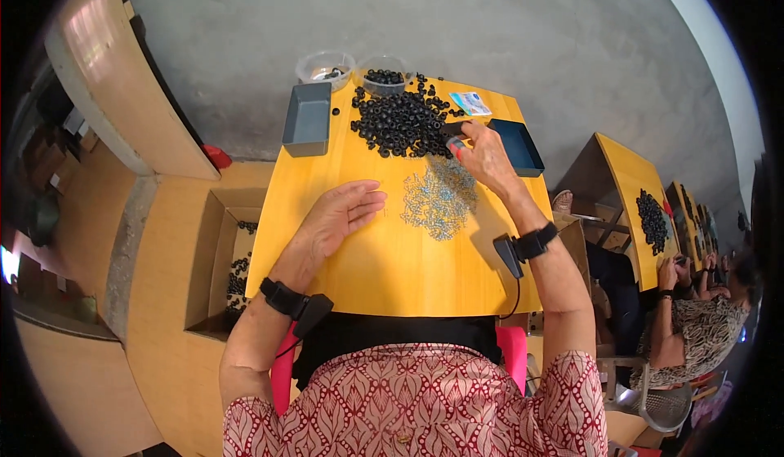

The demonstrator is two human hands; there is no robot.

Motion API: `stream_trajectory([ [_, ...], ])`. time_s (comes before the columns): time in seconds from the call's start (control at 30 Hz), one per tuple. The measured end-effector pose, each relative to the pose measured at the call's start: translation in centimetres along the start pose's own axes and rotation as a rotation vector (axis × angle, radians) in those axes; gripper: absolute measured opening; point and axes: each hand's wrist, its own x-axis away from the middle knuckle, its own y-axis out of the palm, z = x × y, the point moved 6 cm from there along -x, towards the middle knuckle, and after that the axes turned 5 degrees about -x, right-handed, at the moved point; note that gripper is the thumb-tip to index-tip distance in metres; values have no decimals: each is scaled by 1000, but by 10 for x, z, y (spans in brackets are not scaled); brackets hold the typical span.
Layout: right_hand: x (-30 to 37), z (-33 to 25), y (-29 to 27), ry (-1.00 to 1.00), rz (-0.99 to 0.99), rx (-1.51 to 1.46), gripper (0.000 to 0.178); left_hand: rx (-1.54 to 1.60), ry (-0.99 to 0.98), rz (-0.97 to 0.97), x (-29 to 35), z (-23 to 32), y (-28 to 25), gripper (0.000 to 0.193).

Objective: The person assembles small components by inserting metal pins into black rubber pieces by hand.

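Note:
My left hand (347, 212) hovers over the left half of the yellow table (367, 281), fingers stretched out, close together and slightly bent, with nothing seen in them. At the right, my right hand (490, 159) is closed on a small dark blocky piece (452, 130), whose exact kind I cannot make out. Something red shows at one of its fingers. Just beyond that hand spreads a heap of small round black parts (400, 122). Nearer to me, between both hands, lies a loose scatter of tiny silvery metal pieces (439, 200), perhaps screws.
A grey bin (308, 120) stands at the table's far left, a dark blue bin (529, 148) at the right edge. Two clear round tubs (325, 58) and a small printed packet (471, 103) sit at the back. A cardboard box (214, 236) is beside the table; a person (698, 330) works at the right.

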Motion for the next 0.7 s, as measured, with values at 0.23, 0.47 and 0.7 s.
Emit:
stream_trajectory([
  [0.23,-49,-6,40,74,-71,123,29,160,81,-16,-2,-6,-17,32],
  [0.47,-73,-17,82,-26,-125,249,33,151,100,-31,1,-8,-15,34],
  [0.7,-70,-19,115,-210,-220,452,34,139,109,-28,2,-7,-13,35],
])
